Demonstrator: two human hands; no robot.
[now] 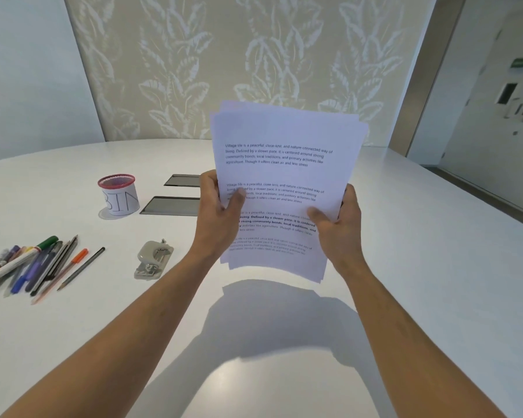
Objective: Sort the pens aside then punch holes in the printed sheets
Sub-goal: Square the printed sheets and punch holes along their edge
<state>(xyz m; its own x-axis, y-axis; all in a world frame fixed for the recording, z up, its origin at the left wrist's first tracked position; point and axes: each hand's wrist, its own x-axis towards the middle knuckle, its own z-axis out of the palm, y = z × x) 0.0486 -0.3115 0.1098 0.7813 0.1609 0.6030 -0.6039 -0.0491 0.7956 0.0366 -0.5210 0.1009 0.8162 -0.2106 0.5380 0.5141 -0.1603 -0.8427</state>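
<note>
Head view: both hands, left hand and right hand, pinch the uneven printed sheets aloft; square their edges before reaching for the hole punch.

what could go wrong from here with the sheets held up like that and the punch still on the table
The printed sheets, gripped by the left hand and right hand, are fanned with uneven edges; punched like this, holes would likely misalign. Both hands are occupied, so reaching the hole punch means a one-handed grip, and sheets could slip. The punch sits near the pens, which a reach might scatter.
</note>
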